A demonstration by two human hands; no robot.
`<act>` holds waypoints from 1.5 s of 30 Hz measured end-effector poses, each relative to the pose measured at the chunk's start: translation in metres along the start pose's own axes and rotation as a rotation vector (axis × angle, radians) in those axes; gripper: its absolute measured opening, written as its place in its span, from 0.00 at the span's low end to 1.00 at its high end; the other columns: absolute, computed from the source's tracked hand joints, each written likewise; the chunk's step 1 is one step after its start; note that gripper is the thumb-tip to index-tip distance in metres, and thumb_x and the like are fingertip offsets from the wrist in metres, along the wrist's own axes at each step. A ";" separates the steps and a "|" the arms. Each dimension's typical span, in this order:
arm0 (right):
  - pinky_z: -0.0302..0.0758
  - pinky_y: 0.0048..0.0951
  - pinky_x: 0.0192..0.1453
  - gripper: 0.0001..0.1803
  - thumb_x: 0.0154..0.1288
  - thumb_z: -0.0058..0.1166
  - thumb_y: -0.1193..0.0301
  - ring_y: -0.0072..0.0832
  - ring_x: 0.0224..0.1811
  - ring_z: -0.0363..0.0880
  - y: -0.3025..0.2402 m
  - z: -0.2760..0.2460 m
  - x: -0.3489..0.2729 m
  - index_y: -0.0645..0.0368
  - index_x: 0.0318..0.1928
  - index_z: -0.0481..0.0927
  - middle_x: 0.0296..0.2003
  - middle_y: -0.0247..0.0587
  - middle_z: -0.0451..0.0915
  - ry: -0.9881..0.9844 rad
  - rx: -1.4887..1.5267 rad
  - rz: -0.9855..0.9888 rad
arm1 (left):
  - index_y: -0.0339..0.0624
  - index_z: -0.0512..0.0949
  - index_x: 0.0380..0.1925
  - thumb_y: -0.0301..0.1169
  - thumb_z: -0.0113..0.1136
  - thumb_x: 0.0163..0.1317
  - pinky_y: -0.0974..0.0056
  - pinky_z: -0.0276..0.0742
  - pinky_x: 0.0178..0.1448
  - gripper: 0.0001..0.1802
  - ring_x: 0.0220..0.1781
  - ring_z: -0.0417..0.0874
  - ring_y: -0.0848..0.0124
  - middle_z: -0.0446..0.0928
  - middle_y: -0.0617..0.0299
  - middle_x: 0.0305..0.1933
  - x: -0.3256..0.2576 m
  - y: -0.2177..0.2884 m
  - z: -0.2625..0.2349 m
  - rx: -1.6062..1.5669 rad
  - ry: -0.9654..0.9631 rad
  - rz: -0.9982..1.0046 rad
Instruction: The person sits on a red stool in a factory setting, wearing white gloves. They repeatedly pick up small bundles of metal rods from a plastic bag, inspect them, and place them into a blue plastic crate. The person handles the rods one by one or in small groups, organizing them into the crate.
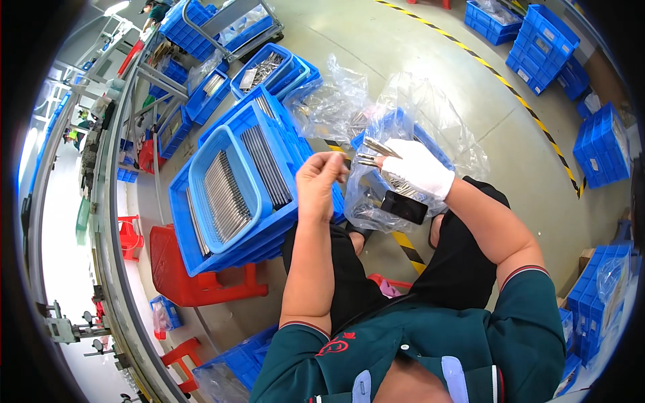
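My right hand (pixel 418 168), in a white glove, is closed round a few slim metal rods (pixel 381 149) whose ends point left. Close by on the left is my bare left hand (pixel 321 177), its fingers curled together; what they hold, if anything, is too small to tell. Below the gloved hand, a plastic-lined blue bin (pixel 430 141) has more loose metal rods (pixel 398 181) in it. A black phone (pixel 404 207) lies on the clear plastic at its near side. Left of my bare hand, a light blue basket (pixel 196 176) contains neat rows of metal rods (pixel 227 195).
The basket rests on stacked blue crates (pixel 181 221). A red stool (pixel 178 269) stands beside them. Behind are a blue tub (pixel 287 67) of metal parts and a wheeled cart (pixel 235 20). A metal-framed bench (pixel 107 201) runs along the left; blue crates (pixel 601 144) line the right.
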State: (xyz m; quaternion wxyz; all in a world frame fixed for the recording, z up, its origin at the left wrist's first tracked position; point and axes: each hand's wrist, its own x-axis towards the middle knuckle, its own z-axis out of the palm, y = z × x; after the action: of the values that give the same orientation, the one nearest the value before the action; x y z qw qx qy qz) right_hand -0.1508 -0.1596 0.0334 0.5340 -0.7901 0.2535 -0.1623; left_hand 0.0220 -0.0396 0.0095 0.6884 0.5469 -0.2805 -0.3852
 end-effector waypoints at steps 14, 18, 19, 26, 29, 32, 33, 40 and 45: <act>0.69 0.38 0.32 0.13 0.63 0.50 0.61 0.45 0.27 0.74 -0.010 0.002 -0.008 0.60 0.35 0.75 0.23 0.50 0.74 -0.010 -0.277 -0.092 | 0.33 0.79 0.33 0.27 0.63 0.58 0.72 0.66 0.32 0.08 0.25 0.69 0.77 0.75 0.63 0.25 -0.003 0.000 0.008 -0.074 -0.103 -0.115; 0.69 0.39 0.32 0.13 0.63 0.50 0.61 0.47 0.28 0.75 -0.010 0.003 -0.009 0.59 0.35 0.75 0.23 0.50 0.75 0.045 -0.323 -0.134 | 0.33 0.80 0.35 0.27 0.66 0.56 0.75 0.62 0.33 0.10 0.27 0.69 0.81 0.76 0.68 0.26 -0.002 -0.003 0.005 -0.115 -0.114 -0.123; 0.69 0.39 0.32 0.13 0.63 0.50 0.61 0.47 0.27 0.75 -0.010 0.003 -0.009 0.59 0.35 0.75 0.23 0.50 0.75 0.045 -0.332 -0.129 | 0.33 0.80 0.35 0.27 0.66 0.56 0.75 0.63 0.33 0.10 0.27 0.69 0.81 0.76 0.67 0.26 -0.002 -0.002 0.005 -0.117 -0.115 -0.123; 0.69 0.40 0.32 0.13 0.63 0.51 0.61 0.47 0.28 0.76 -0.011 0.006 -0.010 0.59 0.35 0.75 0.24 0.51 0.75 0.059 -0.354 -0.143 | 0.33 0.80 0.35 0.28 0.67 0.56 0.76 0.65 0.36 0.10 0.29 0.71 0.81 0.77 0.67 0.28 -0.005 0.000 0.009 -0.069 -0.115 -0.124; 0.69 0.40 0.33 0.13 0.63 0.50 0.62 0.48 0.28 0.75 -0.011 0.007 -0.008 0.59 0.35 0.75 0.24 0.52 0.75 0.049 -0.319 -0.107 | 0.34 0.80 0.35 0.29 0.67 0.56 0.76 0.65 0.37 0.10 0.30 0.72 0.81 0.78 0.67 0.29 -0.005 0.000 0.008 -0.049 -0.117 -0.106; 0.68 0.38 0.32 0.14 0.63 0.50 0.61 0.46 0.26 0.74 -0.005 0.008 -0.006 0.60 0.35 0.76 0.22 0.51 0.74 0.054 -0.316 -0.164 | 0.33 0.80 0.35 0.29 0.66 0.56 0.76 0.65 0.36 0.10 0.29 0.72 0.81 0.77 0.67 0.28 -0.003 -0.001 0.004 -0.041 -0.075 -0.074; 0.68 0.37 0.32 0.14 0.63 0.51 0.61 0.43 0.25 0.73 -0.005 0.006 -0.004 0.61 0.35 0.76 0.22 0.49 0.73 0.045 -0.292 -0.161 | 0.33 0.80 0.35 0.29 0.66 0.57 0.76 0.65 0.35 0.10 0.29 0.71 0.81 0.77 0.67 0.28 -0.003 0.000 0.002 -0.039 -0.052 -0.061; 0.63 0.28 0.27 0.17 0.66 0.50 0.58 0.22 0.21 0.64 -0.017 0.003 -0.003 0.61 0.31 0.75 0.18 0.33 0.68 -0.203 0.136 0.124 | 0.32 0.79 0.33 0.28 0.64 0.58 0.74 0.64 0.34 0.09 0.27 0.69 0.79 0.76 0.66 0.26 -0.002 0.011 0.005 -0.135 -0.101 -0.085; 0.61 0.24 0.25 0.17 0.66 0.50 0.59 0.16 0.21 0.62 -0.017 0.005 -0.004 0.61 0.30 0.74 0.19 0.29 0.67 -0.264 0.249 0.182 | 0.33 0.80 0.34 0.27 0.64 0.57 0.74 0.66 0.36 0.09 0.28 0.71 0.79 0.77 0.65 0.28 -0.003 0.005 0.000 -0.146 -0.162 -0.132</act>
State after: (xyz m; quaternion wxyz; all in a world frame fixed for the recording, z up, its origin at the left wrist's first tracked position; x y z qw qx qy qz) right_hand -0.1477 -0.1481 0.0473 0.6687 -0.7061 0.2295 -0.0386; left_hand 0.0219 -0.0366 0.0142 0.6747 0.4796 -0.2697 -0.4920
